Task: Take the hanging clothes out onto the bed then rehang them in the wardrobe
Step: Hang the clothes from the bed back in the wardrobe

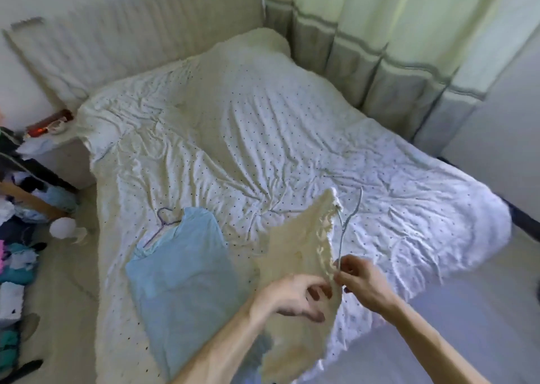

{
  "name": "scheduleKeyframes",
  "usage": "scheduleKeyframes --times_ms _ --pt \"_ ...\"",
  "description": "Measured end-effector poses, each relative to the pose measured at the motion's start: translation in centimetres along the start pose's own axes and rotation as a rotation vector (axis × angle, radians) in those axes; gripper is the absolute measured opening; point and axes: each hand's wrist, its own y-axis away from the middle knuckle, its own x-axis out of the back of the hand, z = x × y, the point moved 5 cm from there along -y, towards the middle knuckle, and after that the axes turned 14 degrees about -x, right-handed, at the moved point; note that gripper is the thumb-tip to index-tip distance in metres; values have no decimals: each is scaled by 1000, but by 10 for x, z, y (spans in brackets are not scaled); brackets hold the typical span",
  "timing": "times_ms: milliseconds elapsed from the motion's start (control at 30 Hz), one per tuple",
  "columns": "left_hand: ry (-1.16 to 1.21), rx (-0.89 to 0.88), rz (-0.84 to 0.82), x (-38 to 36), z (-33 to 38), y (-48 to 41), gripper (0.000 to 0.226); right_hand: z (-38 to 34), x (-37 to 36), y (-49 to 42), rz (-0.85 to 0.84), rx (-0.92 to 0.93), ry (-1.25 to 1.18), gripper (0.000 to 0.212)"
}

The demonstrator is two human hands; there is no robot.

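1. above the near edge of the bed (263, 126), both hands hold a cream garment (295, 246) up off the dotted sheet.
2. left hand (295, 296): fingers curled, gripping the garment's edge.
3. right hand (361, 281): pinching the near end of a thin wire hanger (347, 220), which runs along that same edge.
4. a light blue garment (181, 272) lies flat on the bed to the left, on a purple hanger (163, 221).
5. mixed clothes (14, 261) are piled on the floor at far left.

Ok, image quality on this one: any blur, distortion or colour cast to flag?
Head view: wide-angle distortion bows the bed and curtain edges; the left hand gripping the cream garment and the right hand pinching its wire hanger are motion-smeared; curtain-filtered daylight gives a greenish cast; no hard glare.
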Motion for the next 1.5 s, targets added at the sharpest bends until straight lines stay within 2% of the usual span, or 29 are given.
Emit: scheduleKeyframes --times_ms 67,167,233,400,500,600,667,867,933,1000,1133,1200,1300,1433,1500 --pt "-9 -17 -43 -1 39 -30 39 25 57 23 67 7 -15 7" --pt "-140 -109 43 11 113 -83 32 62 135 66 157 12 -39 10" --pt "-237 -190 106 17 166 -117 36 88 178 91 241 -7 -53 11" --pt "-325 -555 139 -7 317 -188 53 150 264 146 496 -121 -4 6" --pt "-239 -725 9 -47 401 -213 48 184 299 176 611 -200 -27 13" --pt "-35 -773 -248 -101 458 -233 37 218 322 203 704 -302 -65 16" --pt "3 -826 -336 -138 483 -248 29 244 331 218 771 -378 -124 18" --pt "8 -831 -542 -236 513 -292 30 320 303 261 1127 -618 -369 12" --pt "8 -850 -625 -264 522 -295 24 339 278 276 1197 -748 -397 19" --pt "-8 -879 -696 -290 532 -293 25 350 252 291 1222 -879 -381 34" --pt "-42 -936 -869 -336 550 -274 29 349 210 318 1144 -1108 -416 38" --pt "-67 -995 -961 -357 559 -255 31 347 199 328 1106 -1139 -461 39" --pt "-94 -1053 -1067 -393 571 -224 30 345 181 343 1068 -1149 -686 30" --pt "-155 -1143 -1186 -432 588 -174 28 334 158 362 1180 -1128 -901 28" --pt "-265 -1250 -1248 -445 594 -146 16 327 150 372 1263 -1123 -968 28"
